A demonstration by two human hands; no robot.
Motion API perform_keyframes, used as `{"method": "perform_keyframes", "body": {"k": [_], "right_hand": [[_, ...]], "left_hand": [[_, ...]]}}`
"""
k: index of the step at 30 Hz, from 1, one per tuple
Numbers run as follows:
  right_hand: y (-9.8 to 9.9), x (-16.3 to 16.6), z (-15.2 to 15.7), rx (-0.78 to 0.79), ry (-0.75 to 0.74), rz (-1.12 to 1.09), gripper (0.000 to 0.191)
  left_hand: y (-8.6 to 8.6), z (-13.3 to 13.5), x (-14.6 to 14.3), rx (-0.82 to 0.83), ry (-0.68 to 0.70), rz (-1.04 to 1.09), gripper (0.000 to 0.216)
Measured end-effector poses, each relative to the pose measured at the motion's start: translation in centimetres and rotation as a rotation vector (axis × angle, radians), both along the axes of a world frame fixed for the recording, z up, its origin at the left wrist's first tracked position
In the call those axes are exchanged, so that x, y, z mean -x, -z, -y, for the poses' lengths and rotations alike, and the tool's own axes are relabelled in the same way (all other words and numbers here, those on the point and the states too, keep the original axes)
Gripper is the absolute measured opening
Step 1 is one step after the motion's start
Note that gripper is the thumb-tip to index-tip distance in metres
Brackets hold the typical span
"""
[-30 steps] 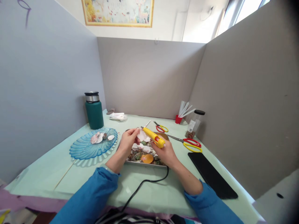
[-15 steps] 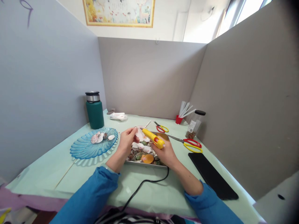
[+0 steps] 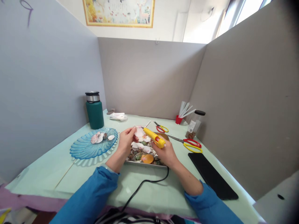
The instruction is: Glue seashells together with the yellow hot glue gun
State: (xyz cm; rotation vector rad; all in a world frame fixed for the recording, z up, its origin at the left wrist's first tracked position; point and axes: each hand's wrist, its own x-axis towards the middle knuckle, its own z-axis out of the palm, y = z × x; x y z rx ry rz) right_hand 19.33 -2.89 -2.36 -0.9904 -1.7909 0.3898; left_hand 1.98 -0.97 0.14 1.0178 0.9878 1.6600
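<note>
My left hand [image 3: 126, 141] pinches a pale pink scallop shell [image 3: 139, 132] above a metal tray [image 3: 146, 164] heaped with several shells. My right hand [image 3: 164, 153] grips a yellow glue gun [image 3: 154, 137], and its nozzle points up-left and touches the held shell. A black cord [image 3: 142, 185] runs from the gun toward me across the pale green table cover. Both sleeves are blue.
A blue glass shell-shaped plate [image 3: 84, 151] with a few shells lies at the left, behind it a green flask [image 3: 94, 110]. Two red-and-yellow scissors [image 3: 191, 144] [image 3: 161, 127], a black phone [image 3: 212, 175], a jar [image 3: 194, 124] and a red cup of sticks [image 3: 181, 115] sit at the right. Grey partitions enclose the table.
The shell and the gun's nozzle have risen slightly and come together; both hands otherwise stay in place over the tray.
</note>
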Motion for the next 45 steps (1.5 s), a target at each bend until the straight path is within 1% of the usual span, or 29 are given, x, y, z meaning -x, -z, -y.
{"method": "perform_keyframes", "body": {"k": [4,10,12,21,30,32,34,36,37,39,41,43,45], "right_hand": [[0.0,0.0,-0.1,0.001,0.007,-0.006,0.016],[0.0,0.0,0.0,-0.003,-0.017,0.01,0.012],[0.0,0.0,0.1,-0.009,-0.019,0.01,0.012],[-0.1,0.0,0.1,-0.006,0.014,-0.012,0.013],[0.0,0.1,0.0,-0.005,-0.016,0.019,0.01],[-0.1,0.0,0.1,-0.001,-0.01,0.038,0.011],[-0.2,-0.2,0.1,0.003,0.022,0.061,0.011],[-0.4,-0.6,0.1,0.016,0.078,0.106,0.012],[-0.5,-0.8,0.0,0.028,0.115,0.152,0.013],[-0.6,-1.1,-0.1,0.064,0.192,0.301,0.016],[-0.6,-1.2,-0.2,0.104,0.237,0.476,0.021],[-0.6,-1.3,-0.2,0.137,0.222,0.609,0.028],[-0.8,-1.6,-0.3,0.16,0.166,0.684,0.032]], "left_hand": [[0.1,-0.1,0.0,0.003,0.011,0.003,0.032],[0.3,-0.1,0.0,0.0,0.115,-0.029,0.031],[0.3,0.0,0.0,0.001,0.126,-0.048,0.03],[0.2,0.0,-0.1,-0.01,0.084,-0.051,0.031],[0.9,-0.3,0.1,-0.039,0.098,-0.249,0.032],[0.9,-0.4,0.3,-0.025,0.062,-0.255,0.032],[0.7,-0.5,0.6,-0.005,-0.027,-0.224,0.031],[0.5,-0.7,0.9,-0.003,-0.106,-0.172,0.031],[0.4,-0.8,1.0,-0.01,-0.122,-0.148,0.032],[0.2,-0.8,1.2,-0.027,-0.107,-0.112,0.034],[0.1,-0.8,1.2,-0.031,-0.076,-0.098,0.035],[0.1,-0.6,1.0,-0.028,-0.054,-0.096,0.036],[0.1,-0.5,0.9,-0.017,-0.025,-0.113,0.036]]}}
